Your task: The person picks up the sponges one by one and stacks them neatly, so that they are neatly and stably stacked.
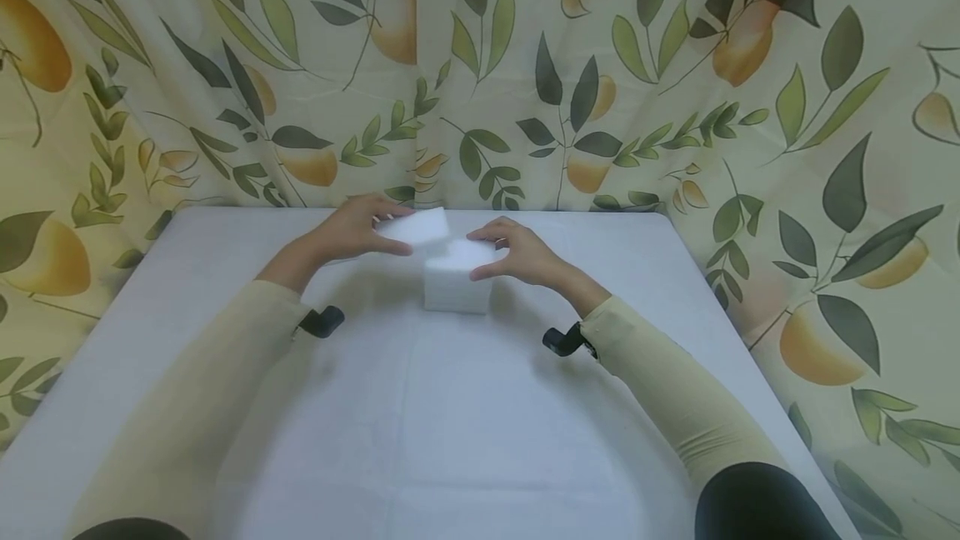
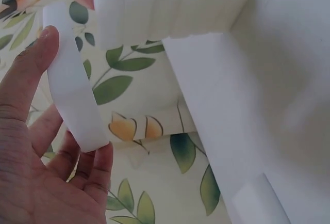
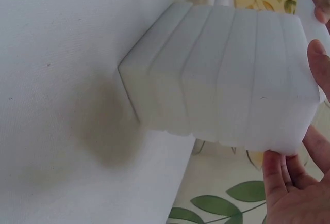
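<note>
A stack of several white sponge blocks [image 1: 456,290] stands on the table's far middle; its layers [image 3: 227,84] show clearly in the right wrist view. My left hand [image 1: 341,232] holds a single white sponge block [image 1: 420,226] in the air, just left of and above the stack's top. In the left wrist view, this block [image 2: 75,90] sits between thumb and fingers. My right hand [image 1: 528,257] grips the stack's upper end from the right, thumb on the near side and fingers farther back. Part of that hand [image 3: 296,198] is cut off in the right wrist view.
A white cloth covers the table [image 1: 450,423]. Beyond its far edge hangs a curtain [image 1: 480,107] printed with fruit and leaves. Another white block-like piece [image 2: 260,203] lies on the table near its far edge, partly cut off by the left wrist view.
</note>
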The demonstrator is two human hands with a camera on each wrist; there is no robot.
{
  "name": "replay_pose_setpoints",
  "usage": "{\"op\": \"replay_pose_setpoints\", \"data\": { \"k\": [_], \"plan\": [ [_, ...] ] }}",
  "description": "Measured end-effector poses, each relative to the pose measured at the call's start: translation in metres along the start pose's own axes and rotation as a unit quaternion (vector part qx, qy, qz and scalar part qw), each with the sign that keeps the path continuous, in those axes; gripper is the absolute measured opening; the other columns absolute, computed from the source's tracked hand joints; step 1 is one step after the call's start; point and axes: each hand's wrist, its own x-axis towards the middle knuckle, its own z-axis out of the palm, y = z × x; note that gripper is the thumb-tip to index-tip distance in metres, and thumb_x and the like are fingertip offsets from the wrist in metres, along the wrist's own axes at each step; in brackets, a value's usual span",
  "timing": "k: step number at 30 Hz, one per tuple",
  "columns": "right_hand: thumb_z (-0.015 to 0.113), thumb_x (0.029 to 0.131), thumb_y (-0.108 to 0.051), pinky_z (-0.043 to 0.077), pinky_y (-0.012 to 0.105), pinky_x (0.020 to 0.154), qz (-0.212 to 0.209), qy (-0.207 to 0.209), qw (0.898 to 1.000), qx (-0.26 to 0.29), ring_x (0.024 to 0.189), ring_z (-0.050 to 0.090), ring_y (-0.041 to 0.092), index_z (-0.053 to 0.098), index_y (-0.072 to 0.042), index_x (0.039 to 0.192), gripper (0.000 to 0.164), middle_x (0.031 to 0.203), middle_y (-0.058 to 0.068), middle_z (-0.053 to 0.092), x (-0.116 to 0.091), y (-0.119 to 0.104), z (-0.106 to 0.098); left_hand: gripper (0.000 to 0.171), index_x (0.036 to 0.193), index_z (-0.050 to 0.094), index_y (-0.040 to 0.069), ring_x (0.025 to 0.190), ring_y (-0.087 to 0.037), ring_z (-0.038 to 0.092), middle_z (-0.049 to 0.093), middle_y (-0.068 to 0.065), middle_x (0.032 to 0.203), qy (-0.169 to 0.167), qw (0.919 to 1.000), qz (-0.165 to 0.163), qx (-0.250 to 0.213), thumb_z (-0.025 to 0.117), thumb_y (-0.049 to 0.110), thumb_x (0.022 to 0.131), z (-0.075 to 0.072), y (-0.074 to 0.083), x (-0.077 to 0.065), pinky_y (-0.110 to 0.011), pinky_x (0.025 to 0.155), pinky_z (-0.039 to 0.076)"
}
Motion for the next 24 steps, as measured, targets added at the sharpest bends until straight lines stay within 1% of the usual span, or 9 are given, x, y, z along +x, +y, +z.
{"op": "replay_pose_setpoints", "data": {
  "k": [6, 12, 15, 20, 24],
  "plan": [
    [0.086, 0.074, -0.034, 0.045, 0.047, 0.106, 0.004, 0.004, 1.0, 0.001, 0.127, 0.051, 0.034, 0.059, -0.014, 0.137, 0.071, 0.137, 0.008, 0.05, -0.002, -0.001, -0.001, 0.071, 0.137, 0.06, 0.018, 0.122, -0.029, 0.051, 0.053, -0.01, 0.138, -0.008, 0.9999, -0.001, 0.008, 0.084, 0.041, 0.075, 0.005, 0.006, 0.004, -0.049, 0.101, 0.046],
    [0.086, 0.074, -0.034, 0.046, 0.043, 0.105, 0.002, 0.004, 1.0, 0.0, 0.126, 0.052, 0.033, 0.059, -0.013, 0.136, 0.071, 0.134, 0.008, 0.051, -0.004, -0.004, 0.0, 0.068, 0.134, 0.062, 0.016, 0.122, -0.028, 0.051, 0.056, -0.011, 0.135, -0.01, 0.9994, 0.02, 0.026, 0.084, 0.04, 0.075, 0.01, 0.011, 0.008, -0.047, 0.1, 0.045],
    [0.086, 0.074, -0.035, 0.047, 0.043, 0.105, 0.003, 0.003, 1.0, 0.001, 0.126, 0.052, 0.033, 0.059, -0.013, 0.137, 0.072, 0.134, 0.008, 0.051, -0.004, -0.003, 0.0, 0.067, 0.134, 0.062, 0.016, 0.124, -0.028, 0.05, 0.055, -0.011, 0.137, -0.012, 0.9989, 0.029, 0.035, 0.083, 0.041, 0.076, 0.012, 0.014, 0.01, -0.048, 0.102, 0.044],
    [0.086, 0.074, -0.036, 0.048, 0.043, 0.104, 0.01, 0.001, 1.0, 0.007, 0.128, 0.051, 0.033, 0.058, -0.014, 0.138, 0.073, 0.137, 0.007, 0.05, -0.005, -0.002, -0.002, 0.068, 0.135, 0.061, 0.017, 0.126, -0.027, 0.049, 0.054, -0.01, 0.141, -0.019, 0.9986, 0.031, 0.038, 0.083, 0.043, 0.076, 0.015, 0.018, 0.013, -0.048, 0.102, 0.044],
    [0.087, 0.073, -0.033, 0.046, 0.043, 0.106, 0.008, -0.001, 1.0, 0.014, 0.129, 0.05, 0.032, 0.057, -0.011, 0.138, 0.074, 0.136, 0.008, 0.05, -0.005, -0.002, -0.003, 0.068, 0.135, 0.061, 0.017, 0.127, -0.028, 0.05, 0.054, -0.009, 0.142, -0.022, 0.9983, 0.033, 0.043, 0.083, 0.043, 0.076, 0.017, 0.02, 0.015, -0.048, 0.103, 0.045]
  ]
}}
